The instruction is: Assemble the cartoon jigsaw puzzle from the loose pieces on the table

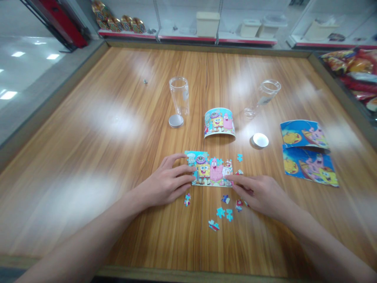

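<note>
A partly assembled cartoon jigsaw puzzle (204,173) lies flat on the wooden table, with gaps along its upper right edge. My left hand (167,179) rests at its left side, fingers spread and fingertips on the pieces. At the lower right corner, my right hand (260,194) touches the puzzle's edge with its index finger; whether a piece is under the fingers I cannot make out. Several loose puzzle pieces (220,212) are scattered below, and one light blue piece (240,157) sits above right. A curved picture card (219,123) showing the same characters stands just beyond.
Behind are two clear plastic jars, one upright (179,96) and one tilted (266,94). Nearby lie a silver lid (176,121) and a white-lined lid (259,140). Two blue cartoon sheets (310,165) are at the right. Shelves (188,38) and snack bags (353,74) stand past the table's raised rim.
</note>
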A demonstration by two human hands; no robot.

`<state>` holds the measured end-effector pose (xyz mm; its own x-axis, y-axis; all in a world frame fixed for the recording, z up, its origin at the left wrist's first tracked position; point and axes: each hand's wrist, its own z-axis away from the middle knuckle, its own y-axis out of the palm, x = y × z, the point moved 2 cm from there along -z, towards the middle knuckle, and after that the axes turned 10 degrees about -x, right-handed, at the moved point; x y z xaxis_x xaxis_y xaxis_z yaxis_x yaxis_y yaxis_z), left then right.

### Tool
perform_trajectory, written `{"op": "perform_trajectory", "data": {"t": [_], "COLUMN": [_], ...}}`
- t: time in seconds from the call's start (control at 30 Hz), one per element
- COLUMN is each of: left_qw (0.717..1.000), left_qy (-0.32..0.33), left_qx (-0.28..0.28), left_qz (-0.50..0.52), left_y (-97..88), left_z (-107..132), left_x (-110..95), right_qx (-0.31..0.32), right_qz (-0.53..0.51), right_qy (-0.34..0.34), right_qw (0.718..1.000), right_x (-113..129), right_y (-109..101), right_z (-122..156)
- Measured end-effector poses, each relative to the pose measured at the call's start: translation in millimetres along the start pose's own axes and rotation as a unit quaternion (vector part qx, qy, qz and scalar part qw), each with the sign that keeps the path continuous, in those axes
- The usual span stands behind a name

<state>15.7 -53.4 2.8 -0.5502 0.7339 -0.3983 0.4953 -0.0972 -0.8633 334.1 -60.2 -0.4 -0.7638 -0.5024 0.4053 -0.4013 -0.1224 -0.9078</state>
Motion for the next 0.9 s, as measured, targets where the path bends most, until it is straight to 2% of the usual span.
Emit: {"op": "perform_trajectory", "data": {"t": [0.9], "left_qw": [0.999], "left_qy": [-0.034], "left_qx": [0.018], "left_qz": [-0.038], "left_y": [1.9], "left_z": [-2.5], "left_x": [-2.6], "right_qx": [0.007], "right_qz": [0.002], "right_qy": [0.002], "right_qw": [1.0], "right_x": [0.3], "right_y": [0.6], "right_z": [0.5]}}
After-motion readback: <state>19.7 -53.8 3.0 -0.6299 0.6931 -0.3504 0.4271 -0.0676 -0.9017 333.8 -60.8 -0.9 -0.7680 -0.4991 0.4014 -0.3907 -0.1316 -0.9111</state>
